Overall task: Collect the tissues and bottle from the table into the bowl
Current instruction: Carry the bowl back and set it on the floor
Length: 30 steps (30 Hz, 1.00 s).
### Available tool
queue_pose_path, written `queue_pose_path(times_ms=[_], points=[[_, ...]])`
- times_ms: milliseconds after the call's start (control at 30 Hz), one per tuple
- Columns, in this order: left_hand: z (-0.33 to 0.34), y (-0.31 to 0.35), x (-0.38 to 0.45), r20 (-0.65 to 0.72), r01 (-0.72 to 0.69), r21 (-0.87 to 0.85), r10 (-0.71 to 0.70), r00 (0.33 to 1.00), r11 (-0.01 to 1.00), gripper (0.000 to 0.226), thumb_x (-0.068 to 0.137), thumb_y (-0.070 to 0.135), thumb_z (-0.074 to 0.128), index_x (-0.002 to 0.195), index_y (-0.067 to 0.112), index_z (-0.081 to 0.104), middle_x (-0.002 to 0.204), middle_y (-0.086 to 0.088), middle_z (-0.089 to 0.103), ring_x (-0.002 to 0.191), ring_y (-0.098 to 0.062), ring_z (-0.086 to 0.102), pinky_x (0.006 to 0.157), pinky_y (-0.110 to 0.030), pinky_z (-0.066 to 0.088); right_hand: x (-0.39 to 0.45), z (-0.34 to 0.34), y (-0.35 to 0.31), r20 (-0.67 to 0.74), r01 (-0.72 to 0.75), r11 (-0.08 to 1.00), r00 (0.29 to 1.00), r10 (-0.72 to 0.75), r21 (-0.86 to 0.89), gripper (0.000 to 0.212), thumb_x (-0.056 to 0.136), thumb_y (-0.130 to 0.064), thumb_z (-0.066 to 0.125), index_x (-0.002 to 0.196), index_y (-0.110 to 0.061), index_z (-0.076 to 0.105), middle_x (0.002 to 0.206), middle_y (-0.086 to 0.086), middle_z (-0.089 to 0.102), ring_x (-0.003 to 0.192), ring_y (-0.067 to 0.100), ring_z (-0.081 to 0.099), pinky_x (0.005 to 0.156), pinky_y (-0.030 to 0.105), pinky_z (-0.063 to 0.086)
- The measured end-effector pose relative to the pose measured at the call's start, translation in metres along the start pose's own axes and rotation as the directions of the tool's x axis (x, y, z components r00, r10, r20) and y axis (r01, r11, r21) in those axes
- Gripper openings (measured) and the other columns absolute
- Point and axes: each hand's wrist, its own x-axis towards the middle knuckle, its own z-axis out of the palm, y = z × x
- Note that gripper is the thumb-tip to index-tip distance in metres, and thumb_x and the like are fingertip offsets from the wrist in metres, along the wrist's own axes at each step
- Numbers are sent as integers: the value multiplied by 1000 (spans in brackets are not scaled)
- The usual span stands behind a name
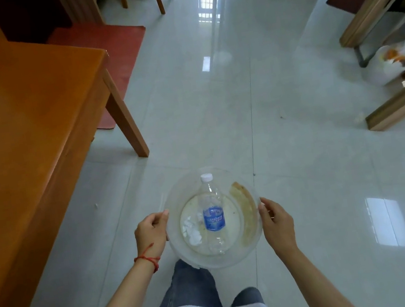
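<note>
A clear plastic bowl (185, 257) is held out over the tiled floor in front of me. Inside it lies an empty clear bottle (213, 214) with a blue label and a white cap pointing away from me. Crumpled white tissues (191, 231) lie in the bowl just left of the bottle. A brownish smear runs along the bowl's right inner wall. My left hand (150, 236) grips the bowl's left rim. My right hand (277, 222) grips the right rim.
An orange wooden table (19, 115) stands to my left, its leg (126, 117) near my path. A red mat (113, 53) lies beyond it. At the right are wooden furniture (399, 103) and a bin with a white bag (392, 59). Glossy floor stretches ahead.
</note>
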Motion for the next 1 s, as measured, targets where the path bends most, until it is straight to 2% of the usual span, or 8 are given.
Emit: queue_pose_path(times_ms=[167,233,400,500,567,633,767,1000], points=[[6,49,70,-13,4,17,-4,1000,1000,27,87,24,56,77,0,65,71,-8,63,63,-23,57,48,-21,49,68,21,-47,-17,10,1000,1000,-9,3,24,92,-21,49,111,-13,62,108,6,66,97,19,60,91,40,51],[8,65,94,-21,0,24,0,1000,1000,27,87,25,56,78,1,64,71,-9,62,62,-22,56,53,-25,49,91,28,-65,-14,4,1000,1000,-4,6,23,92,-21,49,111,-14,62,107,5,66,97,18,60,90,38,50],[15,95,145,-59,0,35,2,998,999,27,87,24,55,76,1,63,68,-7,60,59,-17,54,53,-23,47,148,45,-98,21,28,1000,999,-28,-5,23,93,-20,49,110,-13,62,101,1,63,93,17,59,85,33,49],[18,104,175,-77,17,41,-13,997,999,27,88,26,54,77,2,63,68,-5,60,60,-15,55,48,-22,48,181,60,-114,59,35,999,998,-35,1,24,93,-18,49,111,-11,61,100,-1,61,89,14,57,80,25,45],[20,108,194,-90,29,34,-26,996,999,27,88,26,54,76,2,62,67,-4,59,59,-16,55,44,-18,48,203,69,-122,85,43,999,995,-43,-2,23,93,-19,49,111,-12,61,101,0,61,89,14,57,81,27,46],[23,114,209,-108,52,31,-48,993,998,28,88,26,54,73,3,61,64,-5,58,57,-18,53,49,-23,50,224,77,-128,121,44,999,992,-42,-20,23,93,-20,48,111,-13,61,102,0,61,90,14,58,83,29,47],[32,118,242,-129,103,22,-100,987,994,31,88,28,53,75,2,62,69,-14,62,62,-23,56,63,-33,53,262,93,-137,169,28,999,985,-20,-42,26,93,-20,48,115,-12,59,104,-2,59,90,12,56,81,25,44],[47,92,307,-165,171,51,-160,973,984,29,87,26,55,81,0,64,71,-11,61,66,-23,57,52,-21,45,319,146,-127,238,18,994,971,9,-110,26,94,-23,47,115,-14,58,99,-3,58,88,14,57,81,30,49]])
